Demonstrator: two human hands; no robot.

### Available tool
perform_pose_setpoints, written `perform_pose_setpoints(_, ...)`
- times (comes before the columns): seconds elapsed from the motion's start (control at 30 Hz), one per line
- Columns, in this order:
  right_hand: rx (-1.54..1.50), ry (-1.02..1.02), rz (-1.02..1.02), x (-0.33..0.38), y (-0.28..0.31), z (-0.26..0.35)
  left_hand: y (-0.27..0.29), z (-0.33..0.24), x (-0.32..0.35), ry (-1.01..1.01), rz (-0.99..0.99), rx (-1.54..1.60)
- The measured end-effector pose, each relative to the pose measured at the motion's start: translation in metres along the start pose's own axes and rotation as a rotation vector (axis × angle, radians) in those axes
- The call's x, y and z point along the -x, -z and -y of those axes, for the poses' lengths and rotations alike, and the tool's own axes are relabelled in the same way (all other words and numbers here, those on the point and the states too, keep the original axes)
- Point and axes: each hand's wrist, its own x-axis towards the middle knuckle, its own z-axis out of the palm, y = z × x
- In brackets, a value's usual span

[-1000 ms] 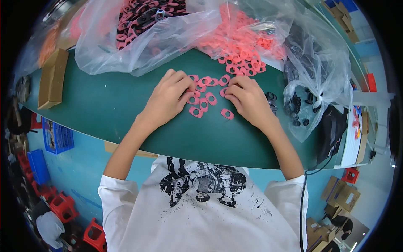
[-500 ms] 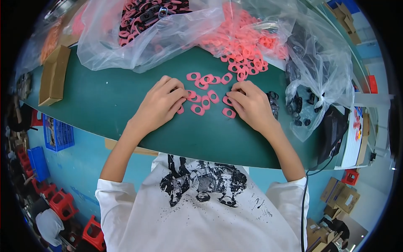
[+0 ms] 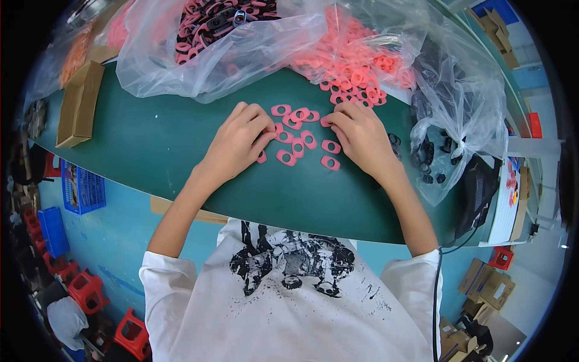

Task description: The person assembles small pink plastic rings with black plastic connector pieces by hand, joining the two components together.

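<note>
Several flat pink plastic rings (image 3: 286,158), each with an oval hole, lie loosely scattered on the green tabletop (image 3: 163,139) between my hands. My left hand (image 3: 240,142) is at the left side of this group, its thumb and fingers closed on the edge of one pink ring (image 3: 278,129). Another ring (image 3: 262,157) shows partly below those fingers. To the right, my right hand (image 3: 363,139) has its fingertips closed on a pink ring (image 3: 325,122), mostly covered by the fingers. Two more rings (image 3: 330,146) lie just beside its thumb.
Behind the hands, a clear plastic bag (image 3: 175,75) holds black-and-pink parts. Next to it is a heap of pink rings (image 3: 356,81). At right stand a bag of black parts (image 3: 449,130) and a black mesh-like item (image 3: 476,190). A cardboard tray (image 3: 79,108) sits at far left.
My right hand has moved away from me, from the near rings to a farther one, which has shifted slightly nearer. My left hand has moved slightly right, still at its ring.
</note>
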Motion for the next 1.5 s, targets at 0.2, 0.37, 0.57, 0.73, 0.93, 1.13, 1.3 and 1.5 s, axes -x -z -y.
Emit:
perform_pose_setpoints(0.2,-0.051,-0.011,0.031,-0.016,0.008,0.008,0.002,0.005,0.000,0.010,-0.032,-0.064)
perform_pose_setpoints(0.37,-0.132,0.161,-0.053,-0.039,-0.019,0.013,0.003,0.001,-0.001,0.047,-0.029,-0.014)
perform_pose_setpoints(0.57,-0.169,0.038,-0.101,-0.048,-0.016,0.006,-0.011,0.000,0.013,-0.002,0.092,-0.234)
perform_pose_setpoints(0.73,-0.155,0.098,-0.075,-0.043,-0.023,-0.002,-0.028,-0.012,0.012,-0.050,0.123,-0.359)
perform_pose_setpoints(0.93,-0.187,0.119,-0.069,-0.035,-0.021,0.000,-0.033,-0.009,-0.001,-0.107,0.081,-0.218)
perform_pose_setpoints(1.13,-0.231,0.068,-0.081,-0.018,0.022,0.010,-0.039,-0.011,-0.017,-0.146,0.109,-0.126)
perform_pose_setpoints(1.3,-0.095,-0.260,-0.150,0.042,0.081,0.012,-0.045,-0.022,-0.018,-0.177,0.150,-0.174)
perform_pose_setpoints(1.5,0.100,-0.412,-0.067,0.098,0.055,0.040,-0.057,-0.025,-0.024,-0.247,0.175,-0.257)
